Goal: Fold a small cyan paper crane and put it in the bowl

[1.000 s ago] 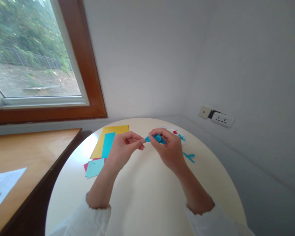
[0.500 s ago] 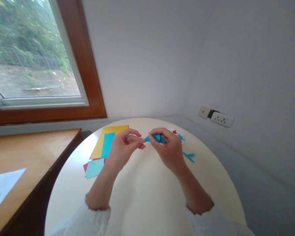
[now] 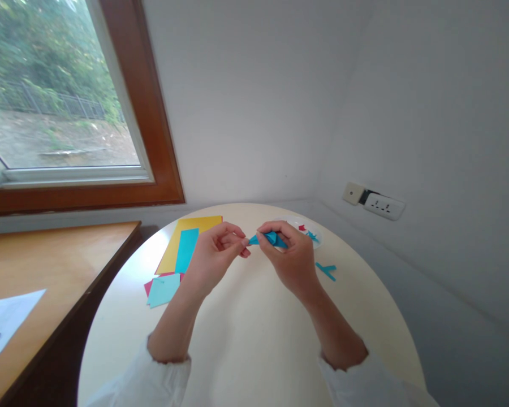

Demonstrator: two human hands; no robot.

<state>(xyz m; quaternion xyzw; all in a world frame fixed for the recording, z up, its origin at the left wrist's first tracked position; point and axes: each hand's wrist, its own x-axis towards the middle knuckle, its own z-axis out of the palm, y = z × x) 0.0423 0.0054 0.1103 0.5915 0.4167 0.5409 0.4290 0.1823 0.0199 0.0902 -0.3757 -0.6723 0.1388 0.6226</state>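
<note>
Above the round cream table I hold a small folded blue paper piece between both hands. My right hand is closed round its body, fingers curled over it. My left hand pinches its pointed left tip with thumb and fingertips. Both hands hover a little above the tabletop, near its far half.
A yellow sheet with a blue strip lies at the far left, with a pale blue piece over a red one nearer. A white plate holds paper scraps; a blue cut-out lies beside it. Wooden desk at left.
My left fingers opened slightly away from the tip half a second ago and have now closed on it again. The right hand and the paper have barely moved.
</note>
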